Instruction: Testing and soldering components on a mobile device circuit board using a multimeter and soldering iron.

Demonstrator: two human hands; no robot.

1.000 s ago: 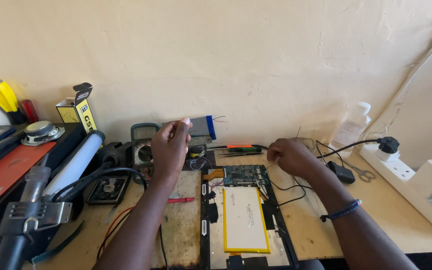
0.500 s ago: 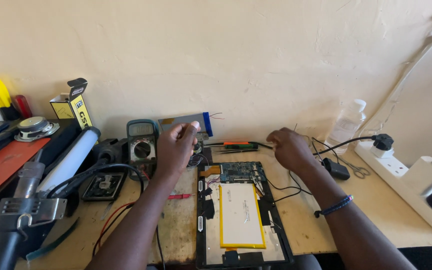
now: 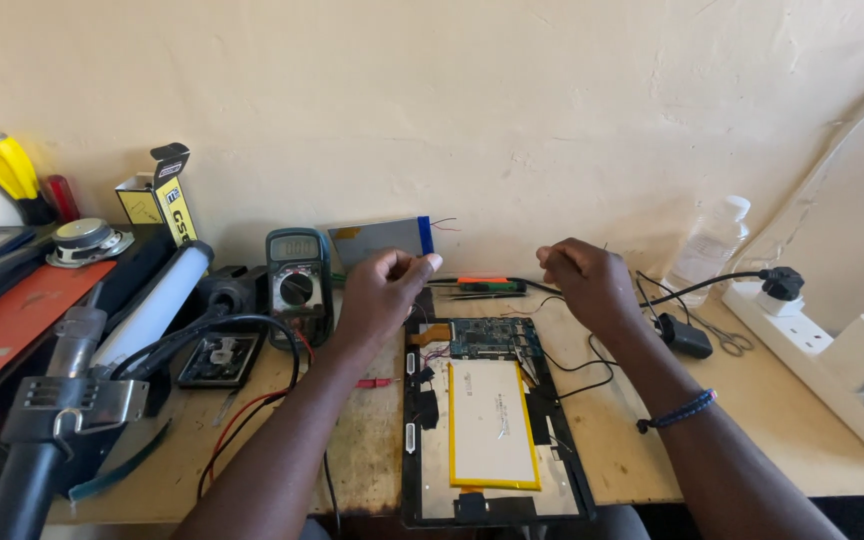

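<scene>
Both hands hover above the top edge of an opened tablet (image 3: 492, 420) lying flat on the wooden bench (image 3: 632, 450). The left hand (image 3: 380, 295) is curled, fingertips pinched; whether it holds anything I cannot tell. The right hand (image 3: 584, 280) is a loose fist. A multimeter (image 3: 298, 285) stands just left, a power strip (image 3: 832, 360) far right.
</scene>
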